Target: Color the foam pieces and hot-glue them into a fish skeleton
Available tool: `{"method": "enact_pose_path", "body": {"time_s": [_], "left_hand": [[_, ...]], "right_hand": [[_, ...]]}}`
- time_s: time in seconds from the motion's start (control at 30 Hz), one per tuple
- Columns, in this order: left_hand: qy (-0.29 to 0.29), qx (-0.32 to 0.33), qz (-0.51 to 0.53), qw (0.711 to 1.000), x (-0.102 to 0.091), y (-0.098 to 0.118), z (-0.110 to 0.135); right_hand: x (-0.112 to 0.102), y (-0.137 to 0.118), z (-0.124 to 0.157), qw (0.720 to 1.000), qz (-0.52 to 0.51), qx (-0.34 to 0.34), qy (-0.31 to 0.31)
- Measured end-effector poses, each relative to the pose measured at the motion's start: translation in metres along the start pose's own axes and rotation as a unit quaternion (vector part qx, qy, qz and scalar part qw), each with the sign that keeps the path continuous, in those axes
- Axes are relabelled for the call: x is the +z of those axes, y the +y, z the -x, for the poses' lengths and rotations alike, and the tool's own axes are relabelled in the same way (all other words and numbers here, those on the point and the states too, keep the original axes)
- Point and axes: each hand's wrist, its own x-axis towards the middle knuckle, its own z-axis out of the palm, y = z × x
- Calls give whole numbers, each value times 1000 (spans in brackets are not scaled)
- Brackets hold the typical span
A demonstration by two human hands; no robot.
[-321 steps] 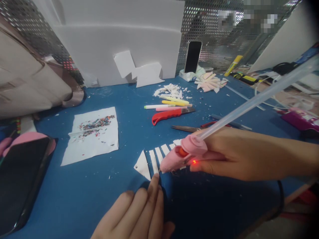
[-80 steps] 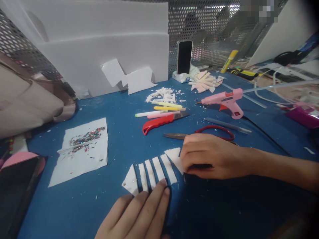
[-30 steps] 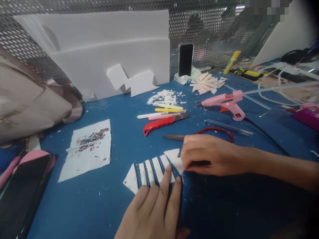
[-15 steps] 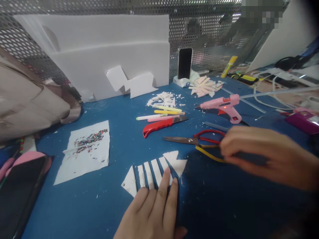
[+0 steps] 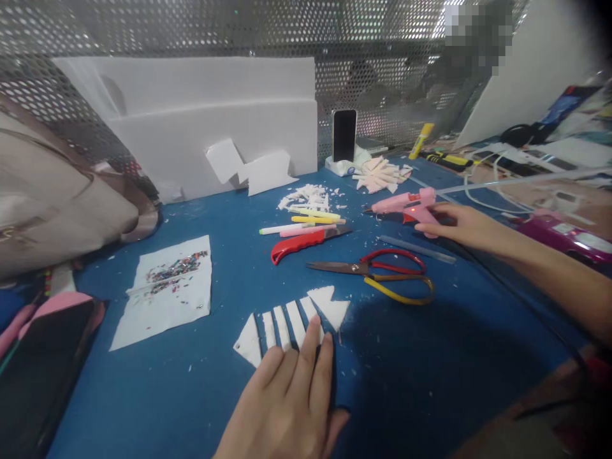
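My left hand (image 5: 287,401) lies flat on the blue table, fingers stretched out, their tips pressing on the near ends of several white foam strips (image 5: 287,322) laid in a row between two triangular pieces. My right hand (image 5: 459,223) reaches out to the right and closes around the handle of the pink glue gun (image 5: 401,205), whose red light glows. A clear glue stick runs out of the gun's back toward the right. Scissors (image 5: 377,271) with red and yellow handles lie between the strips and the gun.
A red utility knife (image 5: 306,241) and several pastel markers (image 5: 306,223) lie mid-table. A white paper with glitter (image 5: 167,287) sits left, a dark phone (image 5: 38,370) at the left edge. White foam boards (image 5: 215,127) and an upright phone (image 5: 344,135) stand at the back. Cables lie right.
My right hand left the white pieces and moved right and away to the glue gun, uncovering the scissors. My left hand stays pressed on the strips.
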Motion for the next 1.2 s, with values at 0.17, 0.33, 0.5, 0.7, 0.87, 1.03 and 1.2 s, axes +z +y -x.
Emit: {"method": "enact_pose_path", "body": {"time_s": [0.17,0.33,0.5,0.7,0.87,1.03,1.2], "left_hand": [[-11,6,-21,1000,-1,1,0],[-2,8,-17,1000,0,1,0],[-17,9,-10,1000,1,1,2],[-10,7,-6,1000,2,0,3],[-15,7,-16,1000,3,1,2],[-4,1,-21,1000,5,0,1],[-15,4,-9,1000,6,-1,1]], "right_hand": [[1,-29,-5,999,1,31,-32],[-12,-58,-8,998,-19,10,-51],[-21,-103,-3,979,-34,-53,-192],[0,-154,-4,923,13,-215,-319],[14,-175,-14,876,-22,-237,-420],[20,-177,-14,870,-38,-231,-434],[21,-173,-13,866,-36,-216,-449]]}}
